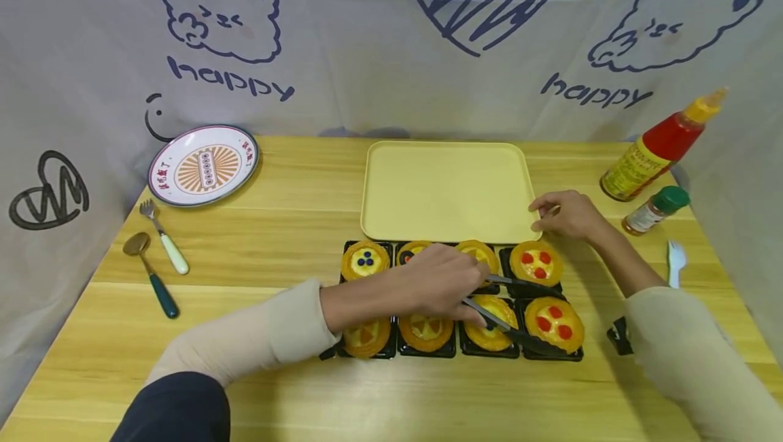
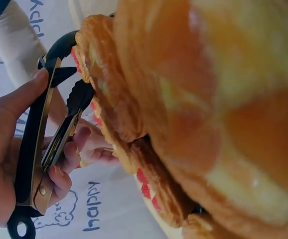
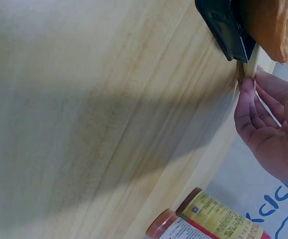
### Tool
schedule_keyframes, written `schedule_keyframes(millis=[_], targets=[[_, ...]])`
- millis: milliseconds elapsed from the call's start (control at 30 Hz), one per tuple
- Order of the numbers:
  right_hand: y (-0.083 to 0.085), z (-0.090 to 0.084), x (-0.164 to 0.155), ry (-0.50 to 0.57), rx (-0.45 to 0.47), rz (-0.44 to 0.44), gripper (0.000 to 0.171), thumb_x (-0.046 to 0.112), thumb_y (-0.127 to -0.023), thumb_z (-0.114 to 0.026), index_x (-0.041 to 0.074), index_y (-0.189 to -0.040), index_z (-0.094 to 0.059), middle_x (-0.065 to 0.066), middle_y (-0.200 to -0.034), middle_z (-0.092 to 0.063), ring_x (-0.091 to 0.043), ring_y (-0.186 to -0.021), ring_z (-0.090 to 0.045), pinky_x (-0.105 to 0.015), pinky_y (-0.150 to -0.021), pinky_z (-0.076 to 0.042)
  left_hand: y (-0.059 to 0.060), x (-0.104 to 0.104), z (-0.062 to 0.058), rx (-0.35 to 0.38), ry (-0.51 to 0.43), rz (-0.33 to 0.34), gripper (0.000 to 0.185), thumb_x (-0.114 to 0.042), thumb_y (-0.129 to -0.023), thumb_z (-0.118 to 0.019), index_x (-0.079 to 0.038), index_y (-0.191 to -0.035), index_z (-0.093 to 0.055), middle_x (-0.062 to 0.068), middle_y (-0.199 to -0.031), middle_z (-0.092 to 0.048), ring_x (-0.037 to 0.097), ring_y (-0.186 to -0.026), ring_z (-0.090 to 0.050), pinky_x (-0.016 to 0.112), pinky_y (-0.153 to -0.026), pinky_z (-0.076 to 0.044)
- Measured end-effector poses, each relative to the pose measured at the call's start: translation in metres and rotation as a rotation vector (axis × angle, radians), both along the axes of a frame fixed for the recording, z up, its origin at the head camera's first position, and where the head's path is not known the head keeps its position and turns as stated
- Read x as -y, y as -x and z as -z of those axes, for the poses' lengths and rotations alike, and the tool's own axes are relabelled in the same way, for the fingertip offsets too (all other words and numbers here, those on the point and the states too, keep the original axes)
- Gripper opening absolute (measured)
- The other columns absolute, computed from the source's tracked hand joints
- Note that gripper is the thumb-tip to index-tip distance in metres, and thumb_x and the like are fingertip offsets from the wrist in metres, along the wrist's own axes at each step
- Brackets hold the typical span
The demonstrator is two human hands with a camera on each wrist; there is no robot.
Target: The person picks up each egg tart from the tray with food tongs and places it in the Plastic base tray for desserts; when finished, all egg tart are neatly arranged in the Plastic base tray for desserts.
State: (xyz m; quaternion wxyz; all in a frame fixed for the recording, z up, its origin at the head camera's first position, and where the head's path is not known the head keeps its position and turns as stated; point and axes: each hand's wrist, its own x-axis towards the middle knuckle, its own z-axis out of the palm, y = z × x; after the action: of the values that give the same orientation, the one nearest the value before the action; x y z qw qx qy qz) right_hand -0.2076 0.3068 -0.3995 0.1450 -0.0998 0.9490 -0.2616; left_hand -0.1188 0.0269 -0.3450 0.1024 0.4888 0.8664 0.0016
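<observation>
My left hand (image 1: 437, 279) grips black-and-metal tongs (image 1: 504, 328), reaching across the tarts. The tongs' tips stand apart about the front-right tart with red toppings (image 1: 553, 325); whether they touch it, I cannot tell. In the left wrist view, my left hand's thumb and fingers (image 2: 64, 184) curl round the tongs' arms, and a tart (image 2: 223, 119) fills the right side. My right hand (image 1: 569, 214) pinches the pale yellow tray (image 1: 449, 190) by its front-right edge; the right wrist view shows that hand (image 3: 278, 117) on the rim. My left arm partly covers the tarts in black holders.
At the back left stands a plate (image 1: 208, 166) with a printed pattern. A fork (image 1: 168, 241) and a spoon (image 1: 155, 282) lie before it. On the right are a red-and-yellow sauce bottle (image 1: 648, 153), a green-capped jar (image 1: 654, 211) and a pale plastic utensil (image 1: 675, 262).
</observation>
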Motion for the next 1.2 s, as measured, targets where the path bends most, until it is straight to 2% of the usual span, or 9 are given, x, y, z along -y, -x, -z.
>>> schedule_keyframes(millis=[200, 367, 500, 567, 767, 867, 1000, 1100, 1200], targets=[[0.0, 0.002, -0.001, 0.016, 0.017, 0.004, 0.038, 0.018, -0.085, -0.07, -0.004, -0.115, -0.062, -0.021, -0.101, -0.061, -0.04, -0.095, -0.063, -0.031, -0.067, -0.049, 0.0, 0.022, -0.012, 0.043, 0.001, -0.045, 0.069, -0.067, -0.078, -0.061, -0.013, -0.121, -0.058, -0.003, -0.1, -0.066, 0.007, -0.067, -0.055, 0.019, -0.055, -0.042], [-0.002, 0.004, -0.004, 0.027, 0.013, 0.016, 0.038, 0.017, -0.084, -0.071, -0.006, -0.114, -0.062, -0.021, -0.1, -0.061, -0.039, -0.094, -0.063, -0.029, -0.065, -0.048, 0.0, 0.063, -0.013, 0.183, -0.13, -0.156, 0.076, -0.064, -0.079, -0.063, -0.008, -0.129, -0.05, 0.0, -0.101, -0.063, 0.011, -0.083, -0.06, 0.028, -0.072, -0.051], [-0.002, 0.005, -0.006, 0.027, 0.001, 0.025, 0.039, 0.018, -0.084, -0.072, -0.006, -0.113, -0.062, -0.021, -0.098, -0.061, -0.037, -0.092, -0.063, -0.028, -0.064, -0.047, 0.003, 0.1, -0.001, 0.313, -0.264, -0.321, 0.082, -0.064, -0.077, -0.065, -0.009, -0.134, -0.043, 0.005, -0.115, -0.058, 0.014, -0.094, -0.059, 0.032, -0.08, -0.051], [-0.001, 0.005, -0.007, 0.028, -0.006, 0.032, 0.038, 0.017, -0.084, -0.072, -0.006, -0.112, -0.062, -0.021, -0.097, -0.061, -0.036, -0.09, -0.063, -0.028, -0.063, -0.047, 0.008, 0.117, 0.008, 0.343, -0.327, -0.409, 0.082, -0.063, -0.077, -0.066, -0.009, -0.132, -0.042, 0.007, -0.114, -0.056, 0.016, -0.09, -0.057, 0.031, -0.076, -0.049], [-0.001, 0.008, -0.008, 0.031, -0.007, 0.059, 0.035, 0.016, -0.085, -0.071, -0.005, -0.112, -0.062, -0.019, -0.096, -0.061, -0.032, -0.088, -0.062, -0.027, -0.062, -0.046, 0.031, 0.164, 0.031, 0.325, -0.424, -0.679, 0.085, -0.058, -0.08, -0.066, 0.002, -0.132, -0.037, 0.019, -0.113, -0.051, 0.024, -0.083, -0.05, 0.035, -0.069, -0.046], [-0.002, 0.009, -0.009, 0.035, -0.004, 0.066, 0.035, 0.015, -0.085, -0.07, -0.005, -0.112, -0.062, -0.018, -0.096, -0.06, -0.032, -0.088, -0.062, -0.027, -0.062, -0.046, 0.043, 0.182, 0.042, 0.318, -0.439, -0.792, 0.09, -0.058, -0.083, -0.063, 0.006, -0.137, -0.03, 0.024, -0.121, -0.048, 0.031, -0.097, -0.054, 0.042, -0.08, -0.049], [-0.002, 0.009, -0.01, 0.035, -0.005, 0.072, 0.035, 0.015, -0.085, -0.07, -0.005, -0.112, -0.062, -0.019, -0.096, -0.06, -0.031, -0.087, -0.062, -0.027, -0.063, -0.046, 0.058, 0.195, 0.051, 0.352, -0.422, -0.911, 0.099, -0.056, -0.087, -0.058, 0.013, -0.143, -0.015, 0.034, -0.132, -0.037, 0.041, -0.116, -0.048, 0.052, -0.095, -0.044], [-0.002, 0.01, -0.011, 0.034, -0.002, 0.077, 0.036, 0.015, -0.085, -0.07, -0.005, -0.112, -0.062, -0.019, -0.097, -0.06, -0.03, -0.086, -0.062, -0.027, -0.063, -0.046, 0.067, 0.2, 0.055, 0.38, -0.364, -0.982, 0.094, -0.054, -0.09, -0.055, 0.02, -0.138, -0.019, 0.039, -0.13, -0.032, 0.04, -0.106, -0.049, 0.049, -0.087, -0.046], [-0.002, 0.012, -0.012, 0.033, -0.001, 0.076, 0.035, 0.015, -0.084, -0.07, -0.005, -0.112, -0.062, -0.018, -0.096, -0.06, -0.028, -0.085, -0.061, -0.027, -0.063, -0.046, 0.073, 0.2, 0.058, 0.367, -0.297, -1.012, 0.082, -0.051, -0.091, -0.053, 0.022, -0.125, -0.034, 0.04, -0.125, -0.034, 0.039, -0.095, -0.05, 0.045, -0.079, -0.046]])
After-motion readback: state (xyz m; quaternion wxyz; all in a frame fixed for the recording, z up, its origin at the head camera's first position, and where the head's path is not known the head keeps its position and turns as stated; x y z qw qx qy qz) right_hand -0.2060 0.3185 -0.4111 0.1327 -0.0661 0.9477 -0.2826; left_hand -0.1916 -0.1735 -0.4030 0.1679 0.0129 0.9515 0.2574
